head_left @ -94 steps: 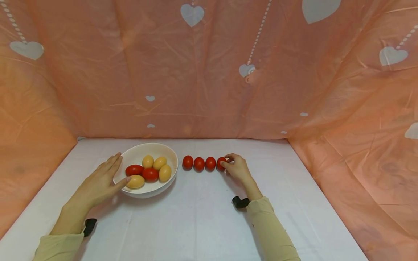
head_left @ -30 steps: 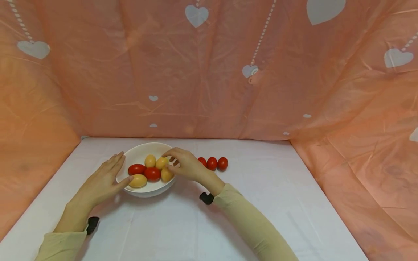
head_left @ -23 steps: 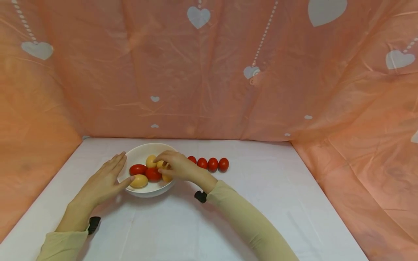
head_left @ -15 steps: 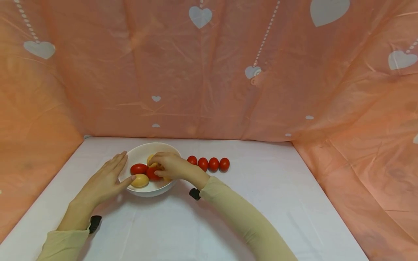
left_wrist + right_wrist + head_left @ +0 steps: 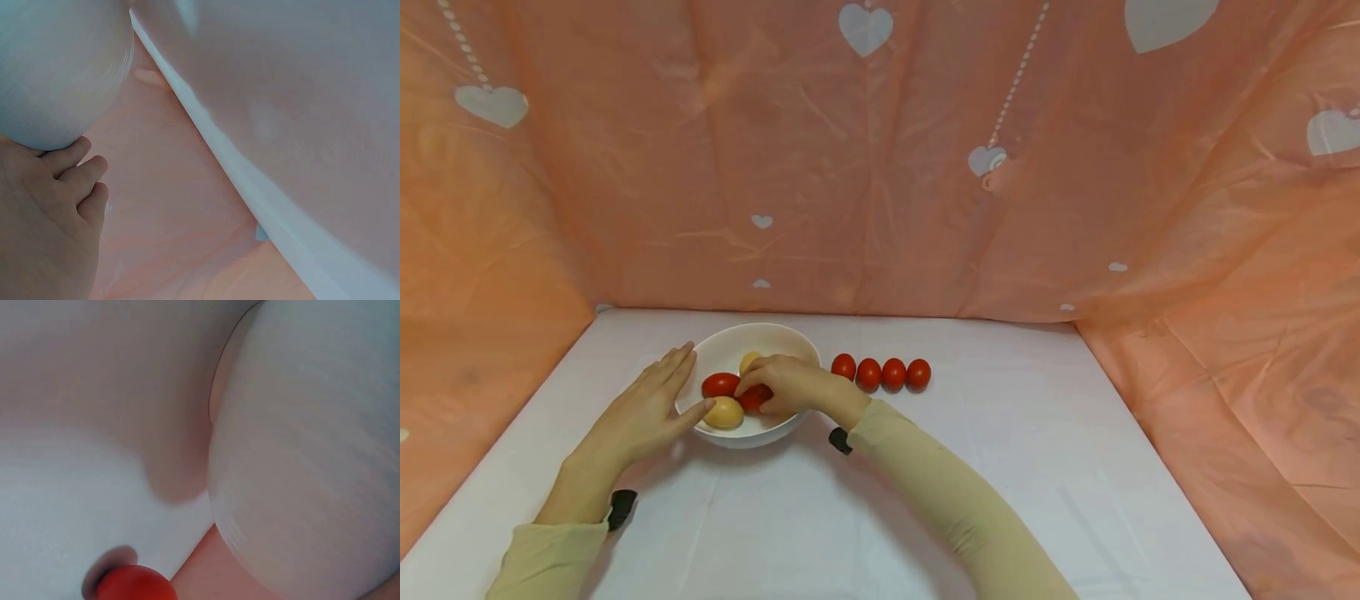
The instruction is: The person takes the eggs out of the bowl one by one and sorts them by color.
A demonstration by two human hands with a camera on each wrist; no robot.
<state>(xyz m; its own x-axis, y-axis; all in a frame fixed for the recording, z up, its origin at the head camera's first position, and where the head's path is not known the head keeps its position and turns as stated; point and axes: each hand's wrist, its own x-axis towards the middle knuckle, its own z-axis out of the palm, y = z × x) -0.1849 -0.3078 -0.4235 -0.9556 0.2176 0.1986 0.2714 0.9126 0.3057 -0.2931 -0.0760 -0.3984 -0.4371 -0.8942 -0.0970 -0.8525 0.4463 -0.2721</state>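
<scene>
A white bowl [image 5: 775, 333] stands on the table's left half. My left hand [image 5: 643, 408] rests along its left rim with fingers extended; the left wrist view shows its fingertips against the bowl's outer wall [image 5: 62, 75]. Inside the bowl, my right hand [image 5: 793, 385] has thumb and fingers around a red cherry tomato [image 5: 752, 398]. Beside it lie another red tomato [image 5: 721, 385], a yellow tomato [image 5: 724, 412] and a second yellow one [image 5: 748, 361], partly covered. My right hand hides the bowl's right part. In the right wrist view, the bowl [image 5: 312, 456] hides the fingers.
Several red cherry tomatoes [image 5: 893, 374] form a row on the white-covered table [image 5: 1000, 467], right of the bowl. One red tomato [image 5: 137, 586] shows low in the right wrist view. An orange curtain with hearts [image 5: 880, 208] encloses the back and sides.
My right hand has let go of the row's rightmost tomato and moved left into the bowl, closing around a red tomato there. My left hand has stayed at the bowl's rim.
</scene>
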